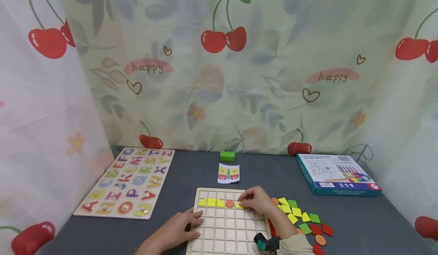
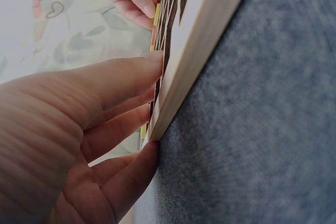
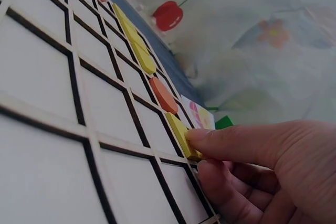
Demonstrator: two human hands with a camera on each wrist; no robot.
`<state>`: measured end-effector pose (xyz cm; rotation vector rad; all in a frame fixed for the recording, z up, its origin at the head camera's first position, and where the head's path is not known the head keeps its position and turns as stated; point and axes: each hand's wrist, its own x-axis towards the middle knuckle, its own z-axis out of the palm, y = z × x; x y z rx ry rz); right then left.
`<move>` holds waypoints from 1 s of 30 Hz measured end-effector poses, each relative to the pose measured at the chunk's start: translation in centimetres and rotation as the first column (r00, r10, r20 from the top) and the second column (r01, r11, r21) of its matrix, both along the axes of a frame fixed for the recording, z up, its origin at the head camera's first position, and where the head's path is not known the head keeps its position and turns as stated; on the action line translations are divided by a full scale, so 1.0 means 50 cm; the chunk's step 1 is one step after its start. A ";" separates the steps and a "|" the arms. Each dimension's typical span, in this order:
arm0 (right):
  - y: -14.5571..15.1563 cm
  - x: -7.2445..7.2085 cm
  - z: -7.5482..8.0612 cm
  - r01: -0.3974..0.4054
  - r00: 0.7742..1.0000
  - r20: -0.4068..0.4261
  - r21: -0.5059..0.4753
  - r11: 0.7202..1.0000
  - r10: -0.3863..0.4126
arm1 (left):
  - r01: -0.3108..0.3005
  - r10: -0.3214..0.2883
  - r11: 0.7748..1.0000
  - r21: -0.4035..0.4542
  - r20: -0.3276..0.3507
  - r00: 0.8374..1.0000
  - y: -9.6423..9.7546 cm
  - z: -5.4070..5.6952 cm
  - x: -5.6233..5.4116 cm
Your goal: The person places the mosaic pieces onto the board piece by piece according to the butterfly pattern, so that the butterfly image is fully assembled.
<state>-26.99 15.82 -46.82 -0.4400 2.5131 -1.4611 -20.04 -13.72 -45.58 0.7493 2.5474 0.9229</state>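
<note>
A wooden grid board (image 1: 220, 222) lies on the table. Along its second row sit several flat yellow tiles (image 1: 211, 202) and an orange round tile (image 1: 229, 203). Farther right in that row, my right hand (image 1: 256, 200) pinches a yellow tile (image 3: 181, 132); in the right wrist view the thumb lies on its top face and a fingertip is at its end. My left hand (image 1: 181, 226) rests at the board's left edge with fingers fairly straight. The left wrist view shows its fingertips against the board's rim (image 2: 189, 72).
Loose green, red, yellow and orange tiles (image 1: 305, 229) lie right of the board. Behind it are a butterfly picture card (image 1: 228, 173) and a green block (image 1: 227, 156). An alphabet puzzle board (image 1: 128, 182) lies left, a blue-edged box (image 1: 337, 174) right. A patterned curtain (image 1: 219, 95) hangs behind.
</note>
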 end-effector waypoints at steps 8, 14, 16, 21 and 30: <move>0.020 0.008 0.014 0.029 0.995 0.091 -0.025 0.999 -0.027 | -0.003 0.003 1.000 -0.004 0.018 1.000 0.000 0.000 -0.001; 0.066 0.014 0.022 0.094 0.990 0.105 -0.005 0.996 -0.093 | 0.007 -0.007 1.000 -0.001 0.001 1.000 -0.001 0.000 -0.001; 0.086 0.018 0.026 0.097 0.990 0.104 -0.007 0.995 -0.095 | 0.007 -0.007 1.000 -0.003 -0.012 1.000 -0.002 0.001 -0.001; 0.137 0.030 0.038 0.126 0.983 0.135 -0.006 0.992 -0.124 | 0.007 -0.007 1.000 -0.002 -0.018 1.000 -0.002 0.002 -0.003; 0.207 0.049 0.033 0.146 0.978 0.145 0.048 0.988 -0.151 | 0.000 0.000 1.000 -0.010 -0.004 1.000 0.002 0.000 -0.002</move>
